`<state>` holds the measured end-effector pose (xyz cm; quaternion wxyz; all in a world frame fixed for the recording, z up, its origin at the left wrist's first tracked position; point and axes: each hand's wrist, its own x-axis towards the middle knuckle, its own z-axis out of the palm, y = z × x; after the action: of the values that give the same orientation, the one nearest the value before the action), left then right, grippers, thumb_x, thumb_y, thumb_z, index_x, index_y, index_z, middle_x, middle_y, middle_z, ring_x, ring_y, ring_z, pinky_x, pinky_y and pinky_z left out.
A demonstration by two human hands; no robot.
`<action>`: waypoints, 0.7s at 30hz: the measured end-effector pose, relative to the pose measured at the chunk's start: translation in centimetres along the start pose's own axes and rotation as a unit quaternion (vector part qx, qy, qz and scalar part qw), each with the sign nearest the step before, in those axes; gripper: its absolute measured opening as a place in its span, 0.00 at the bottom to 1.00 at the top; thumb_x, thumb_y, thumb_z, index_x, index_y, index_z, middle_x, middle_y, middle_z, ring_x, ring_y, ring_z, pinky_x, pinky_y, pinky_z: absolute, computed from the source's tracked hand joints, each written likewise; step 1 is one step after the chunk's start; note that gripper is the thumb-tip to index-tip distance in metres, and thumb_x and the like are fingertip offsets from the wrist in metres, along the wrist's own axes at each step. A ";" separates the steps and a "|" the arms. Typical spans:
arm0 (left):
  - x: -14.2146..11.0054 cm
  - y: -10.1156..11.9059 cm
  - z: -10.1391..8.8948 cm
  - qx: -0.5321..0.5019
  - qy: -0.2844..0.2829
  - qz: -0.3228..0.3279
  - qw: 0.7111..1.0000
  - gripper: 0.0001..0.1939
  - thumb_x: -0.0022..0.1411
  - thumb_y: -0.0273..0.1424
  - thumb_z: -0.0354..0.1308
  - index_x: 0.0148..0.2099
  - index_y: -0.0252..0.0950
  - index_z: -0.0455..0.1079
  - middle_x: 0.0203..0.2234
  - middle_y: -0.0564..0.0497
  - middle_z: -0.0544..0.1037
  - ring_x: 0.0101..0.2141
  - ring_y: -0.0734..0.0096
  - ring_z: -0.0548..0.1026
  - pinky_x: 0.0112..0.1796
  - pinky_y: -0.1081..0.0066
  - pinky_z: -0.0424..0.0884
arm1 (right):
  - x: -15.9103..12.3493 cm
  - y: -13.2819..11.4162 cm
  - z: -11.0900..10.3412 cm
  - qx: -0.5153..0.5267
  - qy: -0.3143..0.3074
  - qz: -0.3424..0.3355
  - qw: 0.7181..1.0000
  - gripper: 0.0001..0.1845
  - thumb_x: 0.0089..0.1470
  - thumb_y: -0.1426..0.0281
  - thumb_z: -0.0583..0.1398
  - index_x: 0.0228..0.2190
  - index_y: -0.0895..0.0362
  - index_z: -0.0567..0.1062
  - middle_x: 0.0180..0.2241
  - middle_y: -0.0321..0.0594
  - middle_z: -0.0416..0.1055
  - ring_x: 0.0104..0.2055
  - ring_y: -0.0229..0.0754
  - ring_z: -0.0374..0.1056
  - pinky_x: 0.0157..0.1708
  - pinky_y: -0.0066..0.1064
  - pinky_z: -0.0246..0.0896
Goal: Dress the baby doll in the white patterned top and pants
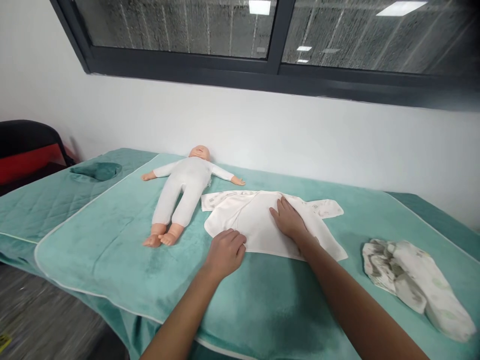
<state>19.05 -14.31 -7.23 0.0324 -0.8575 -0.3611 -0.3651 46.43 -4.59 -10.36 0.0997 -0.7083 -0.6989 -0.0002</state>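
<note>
A white baby shirt [258, 227] with small prints on its sleeves lies spread on the green cover. My left hand [227, 250] is at its lower left hem, fingers curled together over the edge of the cloth. Flat on the upper middle of the shirt rests my right hand [288, 220], fingers stretched out and pointing away from me. A baby doll [189, 177] in a white body lies on its back just left of the shirt, arms spread, feet toward me. One of its hands is close to the shirt's left sleeve.
A crumpled printed cloth bundle [416, 285] lies at the right. The green cover [112, 270] spreads over the table, with a dark green folded piece [95, 171] at the far left. Behind are a white wall [300, 135] and a window frame; a black and red chair [30, 152] stands left.
</note>
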 end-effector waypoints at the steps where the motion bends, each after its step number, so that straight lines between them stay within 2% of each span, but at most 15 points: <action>1: 0.0 0.0 0.0 0.003 0.002 -0.003 1.000 0.10 0.60 0.22 0.47 0.33 0.37 0.69 0.24 0.50 0.72 0.29 0.67 0.69 0.30 0.67 0.66 | -0.4 0.0 0.0 -0.003 0.001 -0.006 1.000 0.39 0.65 0.53 0.40 0.64 0.71 0.52 0.67 0.56 0.44 0.70 0.48 0.37 0.67 0.41 0.37; 6: 0.1 -0.1 0.2 0.016 0.001 -0.023 1.000 0.09 0.59 0.21 0.48 0.34 0.36 0.69 0.27 0.49 0.75 0.32 0.65 0.71 0.34 0.65 0.69 | -3.0 0.4 -0.3 -0.017 -0.005 -0.033 0.999 0.39 0.65 0.53 0.39 0.65 0.70 0.52 0.67 0.55 0.44 0.70 0.49 0.37 0.67 0.43 0.37; 10: 0.2 -0.3 0.3 0.012 -0.012 -0.036 0.999 0.11 0.60 0.21 0.51 0.42 0.35 0.71 0.38 0.47 0.79 0.42 0.62 0.74 0.45 0.60 0.72 | -5.3 0.7 -1.0 -0.015 -0.005 -0.049 0.999 0.40 0.65 0.52 0.38 0.65 0.68 0.51 0.67 0.53 0.45 0.70 0.48 0.37 0.67 0.43 0.38; 14: 0.0 -0.1 0.3 0.020 -0.021 -0.038 0.999 0.13 0.61 0.22 0.52 0.46 0.34 0.72 0.46 0.45 0.79 0.50 0.60 0.74 0.54 0.54 0.68 | -6.8 0.8 -1.5 -0.025 -0.005 -0.063 0.998 0.40 0.65 0.53 0.38 0.65 0.70 0.51 0.68 0.53 0.44 0.71 0.48 0.37 0.68 0.43 0.38; 18: -1.0 0.6 -0.3 0.003 -0.037 -0.040 0.999 0.14 0.63 0.24 0.50 0.48 0.34 0.73 0.47 0.45 0.79 0.52 0.59 0.74 0.56 0.51 0.67 | -8.6 0.3 -2.0 -0.034 -0.005 -0.061 0.998 0.40 0.65 0.52 0.39 0.65 0.69 0.52 0.67 0.52 0.45 0.70 0.48 0.38 0.67 0.44 0.40; 21: -2.1 1.1 -1.9 -0.037 -0.037 -0.059 0.997 0.15 0.64 0.24 0.49 0.49 0.36 0.73 0.46 0.47 0.80 0.51 0.61 0.75 0.56 0.52 0.68 | -10.9 -0.2 -2.3 -0.024 -0.010 -0.065 0.998 0.40 0.64 0.50 0.39 0.66 0.66 0.51 0.68 0.49 0.44 0.70 0.47 0.38 0.67 0.44 0.40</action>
<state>17.62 -16.99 -6.93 -0.0342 -0.8479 -0.3986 -0.3479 46.32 -15.68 -9.57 0.0754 -0.6635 -0.7442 -0.0169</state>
